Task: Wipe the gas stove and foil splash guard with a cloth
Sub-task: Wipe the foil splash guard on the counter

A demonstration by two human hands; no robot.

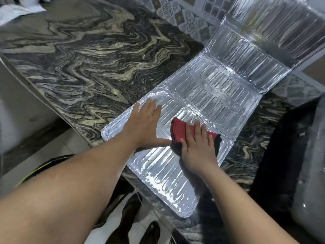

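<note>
The foil splash guard [207,95] lies mostly flat on the marble counter, its far panels folded upward against the tiled wall. My left hand [145,123] presses flat on the near left panel with straight fingers. A red and black cloth [178,132] lies on the foil beside it. My right hand [199,148] rests on top of the cloth with fingers extended, pressing it down onto the foil. The gas stove's dark body [288,155] shows at the right edge, partly out of view.
The swirled grey marble counter [84,64] stretches to the left and far side. Patterned wall tiles [181,16] stand behind. The counter's front edge runs diagonally past my left forearm, with white floor tiles [58,152] and dark footwear below.
</note>
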